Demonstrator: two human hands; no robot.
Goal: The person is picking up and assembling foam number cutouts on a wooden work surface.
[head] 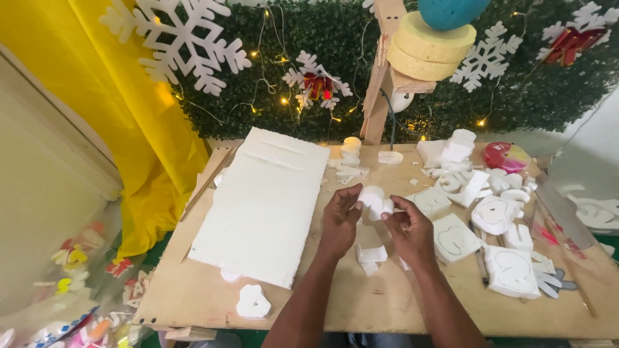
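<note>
Hands meet over the middle of the wooden table [193, 290]: the left hand [340, 216] and the right hand [406, 225] both pinch one small white foam piece [374, 200]. Left of them lies a big white foam sheet [264, 200]. Right of them sit many cut foam shapes [493, 212] with drawn lines, close together.
</note>
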